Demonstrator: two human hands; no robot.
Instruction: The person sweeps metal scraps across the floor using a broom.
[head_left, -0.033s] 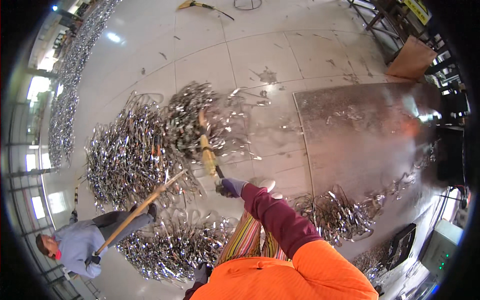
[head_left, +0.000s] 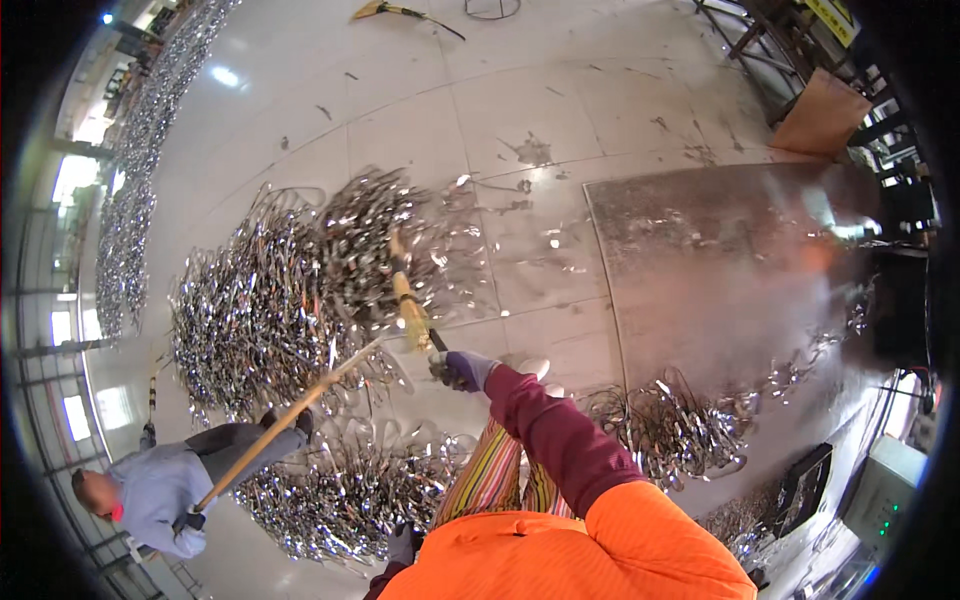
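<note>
A large dark plate (head_left: 700,270) lies flat on the pale tiled floor (head_left: 540,100). At the plate's far right corner stands a tilted brown board (head_left: 820,113); beyond the plate, past the board, are a dark metal frame (head_left: 752,38) and a yellow sign (head_left: 833,20). Beyond the plate and to its left, a spare broom (head_left: 412,12) lies beside a wire ring (head_left: 492,18). Well left of the plate, a co-worker (head_left: 160,490) in a grey-blue top grips a long wooden pole (head_left: 265,430). On the plate's near right side sits a pale box (head_left: 885,485) with green lights.
</note>
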